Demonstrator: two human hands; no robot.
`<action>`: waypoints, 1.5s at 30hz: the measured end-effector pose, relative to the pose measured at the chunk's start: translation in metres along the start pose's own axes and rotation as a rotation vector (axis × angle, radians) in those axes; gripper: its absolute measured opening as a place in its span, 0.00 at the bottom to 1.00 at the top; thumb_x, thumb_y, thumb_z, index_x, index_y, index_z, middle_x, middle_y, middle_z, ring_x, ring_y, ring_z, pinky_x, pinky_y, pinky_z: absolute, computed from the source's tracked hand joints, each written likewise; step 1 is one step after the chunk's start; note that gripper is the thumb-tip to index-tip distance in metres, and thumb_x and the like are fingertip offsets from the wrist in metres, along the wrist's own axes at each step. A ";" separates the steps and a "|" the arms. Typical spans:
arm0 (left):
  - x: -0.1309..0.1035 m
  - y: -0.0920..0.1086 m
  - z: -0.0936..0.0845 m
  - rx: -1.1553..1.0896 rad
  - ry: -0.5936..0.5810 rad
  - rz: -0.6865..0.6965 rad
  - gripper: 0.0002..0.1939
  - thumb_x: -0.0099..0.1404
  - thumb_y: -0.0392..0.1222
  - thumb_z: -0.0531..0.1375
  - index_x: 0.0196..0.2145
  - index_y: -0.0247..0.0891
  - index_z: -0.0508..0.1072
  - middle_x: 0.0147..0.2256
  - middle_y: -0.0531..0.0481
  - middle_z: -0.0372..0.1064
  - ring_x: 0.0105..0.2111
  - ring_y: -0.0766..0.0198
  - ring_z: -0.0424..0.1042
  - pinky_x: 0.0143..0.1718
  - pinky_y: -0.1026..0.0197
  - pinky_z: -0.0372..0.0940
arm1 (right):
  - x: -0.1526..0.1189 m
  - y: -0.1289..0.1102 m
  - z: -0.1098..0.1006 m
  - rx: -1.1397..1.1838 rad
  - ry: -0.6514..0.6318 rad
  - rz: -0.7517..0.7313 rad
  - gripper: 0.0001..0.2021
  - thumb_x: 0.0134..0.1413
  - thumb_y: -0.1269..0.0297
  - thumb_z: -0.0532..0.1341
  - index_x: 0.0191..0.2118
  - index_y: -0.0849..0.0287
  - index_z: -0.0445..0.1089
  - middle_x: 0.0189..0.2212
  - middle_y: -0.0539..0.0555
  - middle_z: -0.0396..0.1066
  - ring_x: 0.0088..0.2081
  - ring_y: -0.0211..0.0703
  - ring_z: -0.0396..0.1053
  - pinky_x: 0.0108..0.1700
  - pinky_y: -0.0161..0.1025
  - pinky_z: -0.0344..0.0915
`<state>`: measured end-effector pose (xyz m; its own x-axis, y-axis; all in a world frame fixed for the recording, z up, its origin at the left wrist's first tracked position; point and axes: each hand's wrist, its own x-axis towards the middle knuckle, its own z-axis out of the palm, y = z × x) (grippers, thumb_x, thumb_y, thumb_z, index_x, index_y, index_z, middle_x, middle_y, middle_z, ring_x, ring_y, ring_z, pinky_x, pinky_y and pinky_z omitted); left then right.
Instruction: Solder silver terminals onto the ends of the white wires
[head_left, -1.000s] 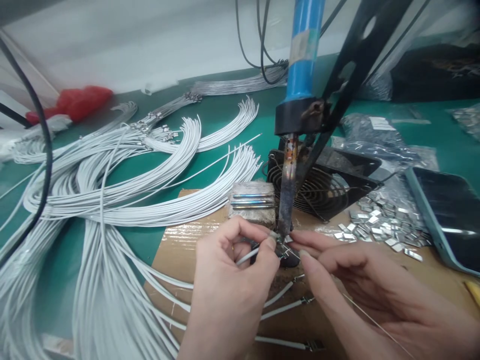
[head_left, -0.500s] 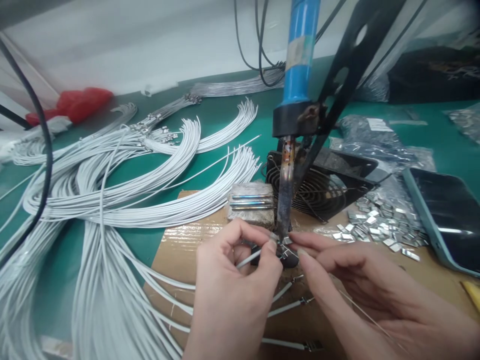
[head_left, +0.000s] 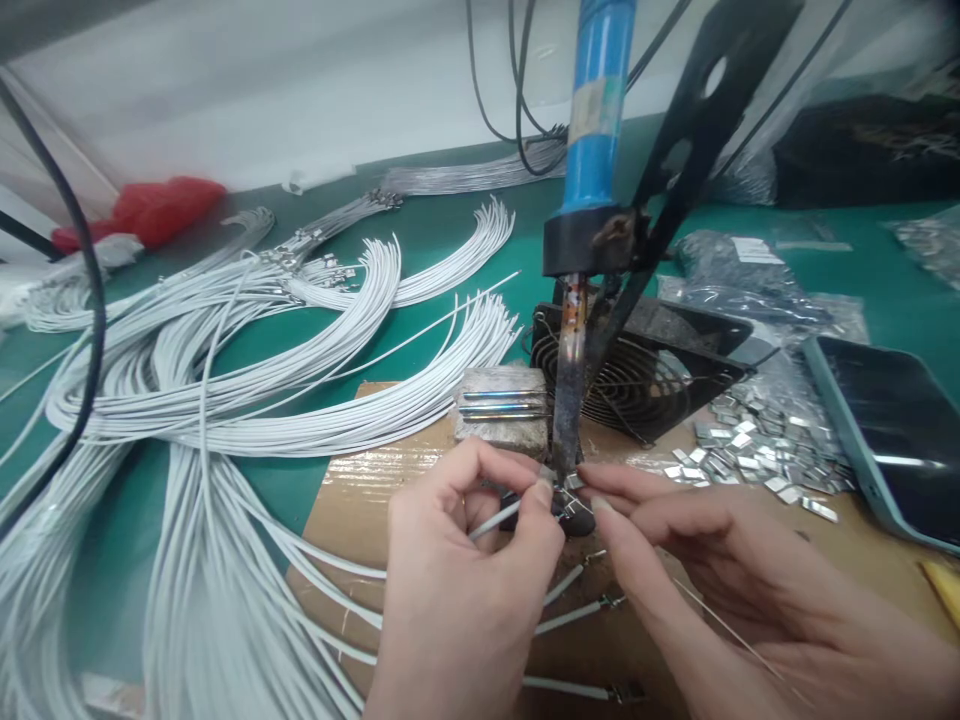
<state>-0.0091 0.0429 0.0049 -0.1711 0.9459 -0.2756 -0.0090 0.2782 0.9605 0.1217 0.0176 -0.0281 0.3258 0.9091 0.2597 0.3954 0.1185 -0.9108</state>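
A white insulated wire (head_left: 495, 517) is pinched between the thumb and forefinger of my left hand (head_left: 469, 560). Its end lies under the tip of an upright soldering iron (head_left: 567, 410) with a blue handle. From the right, my right hand (head_left: 720, 560) is closed in a pinch on a thin strand of solder wire (head_left: 731, 632), which trails back across the palm. A small metal terminal (head_left: 574, 482) sits between both hands' fingertips, at the iron's tip. Fingers partly cover the contact point. Several white wires with metal terminals (head_left: 611, 603) lie beneath my hands.
Bundles of white wires (head_left: 300, 420) spread over the left. A block (head_left: 502, 405) bearing metal rods and a black fan (head_left: 637, 370) stand behind my hands. Loose metal pieces (head_left: 757, 450), plastic bags (head_left: 750, 270) and a phone (head_left: 889, 430) lie at right. A black bracket (head_left: 690, 150) supports the iron.
Both hands keep nearly the same place and grip at the iron's tip. The iron and bracket appear shifted very slightly left in the view.
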 end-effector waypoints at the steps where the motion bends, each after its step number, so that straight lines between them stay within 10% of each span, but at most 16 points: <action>1: 0.000 -0.001 0.000 0.006 -0.003 0.002 0.06 0.60 0.37 0.67 0.27 0.38 0.74 0.30 0.52 0.77 0.27 0.69 0.70 0.26 0.71 0.64 | 0.000 0.000 0.000 0.008 -0.005 0.003 0.09 0.60 0.61 0.69 0.29 0.53 0.74 0.42 0.56 0.84 0.42 0.50 0.85 0.46 0.34 0.81; 45: 0.002 -0.001 0.000 0.026 -0.008 0.024 0.07 0.60 0.36 0.68 0.27 0.37 0.74 0.32 0.51 0.79 0.28 0.68 0.71 0.28 0.71 0.65 | 0.002 0.005 0.004 0.064 0.032 -0.047 0.13 0.56 0.51 0.71 0.28 0.52 0.78 0.33 0.57 0.84 0.38 0.54 0.85 0.34 0.35 0.82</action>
<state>-0.0099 0.0446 0.0035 -0.1628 0.9536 -0.2533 0.0207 0.2600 0.9654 0.1209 0.0216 -0.0331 0.3360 0.8886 0.3122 0.3556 0.1872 -0.9157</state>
